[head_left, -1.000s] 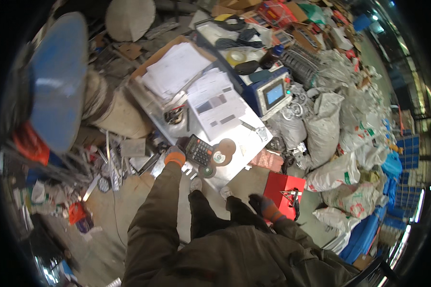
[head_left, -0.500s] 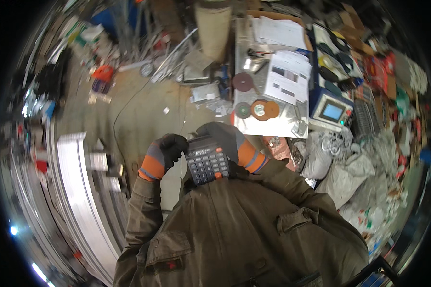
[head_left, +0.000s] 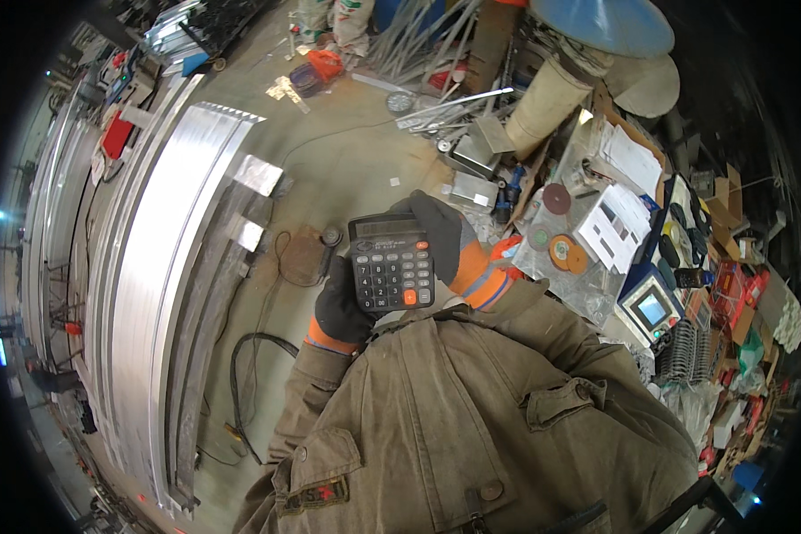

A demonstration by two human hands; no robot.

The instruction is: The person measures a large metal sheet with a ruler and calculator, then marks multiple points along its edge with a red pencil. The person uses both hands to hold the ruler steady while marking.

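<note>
The fingers of the right hand (head_left: pixel 440 233) are bent and clamped on the upper right side of a black calculator (head_left: pixel 392 271). The left hand (head_left: pixel 341 303) is closed on its lower left edge. Some of the fingertips are hidden, so I cannot tell how each one sits. Both hands wear dark gloves with orange cuffs. The calculator is between the two hands, up in front of the person's brown coat (head_left: pixel 418 392). Its buttons face up at the person, and its little screen is at the far end. Most buttons are dark or gray, and two are orange.

Past the right hand is a shiny table (head_left: pixel 536 262). White papers (head_left: pixel 616 227) lie on it. Near them are a dark red disc (head_left: pixel 556 198), a green disc (head_left: pixel 539 238) and two orange discs (head_left: pixel 576 260) that touch. A blue and white box with a screen (head_left: pixel 651 309) is by the table's near end.

On the left, long silver metal bars (head_left: pixel 165 214) lie side by side. A black cord (head_left: pixel 235 374) bends across the floor (head_left: pixel 356 151) between them and the person. Far ahead is an orange bag (head_left: pixel 325 63). A fat cream tube (head_left: pixel 547 107) leans beyond the table.
</note>
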